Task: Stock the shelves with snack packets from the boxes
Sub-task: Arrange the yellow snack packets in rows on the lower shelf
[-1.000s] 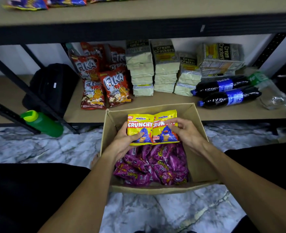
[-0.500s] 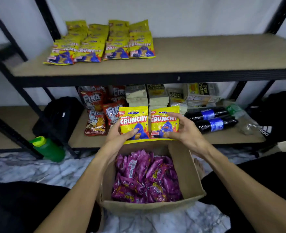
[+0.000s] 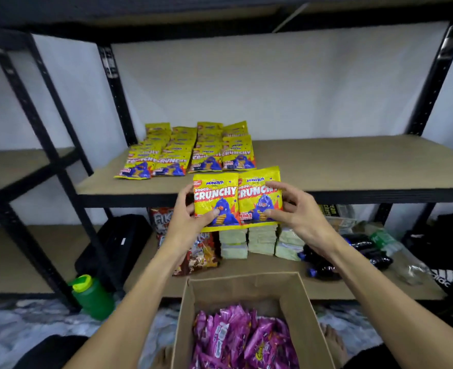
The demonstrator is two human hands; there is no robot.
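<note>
Centrally, two yellow Crunchy packets (image 3: 237,199) are held side by side, upright, in front of the middle shelf (image 3: 353,166) edge. The left hand (image 3: 186,214) pinches the left packet; the right hand (image 3: 297,209) pinches the right one. Just above, matching packets (image 3: 190,153) lie in rows on the shelf. At lower centre, a cardboard box (image 3: 308,315) holds purple packets (image 3: 244,339).

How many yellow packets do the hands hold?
2. The left hand holds the left packet; the right hand holds the right packet. More may be hidden behind them.
</note>
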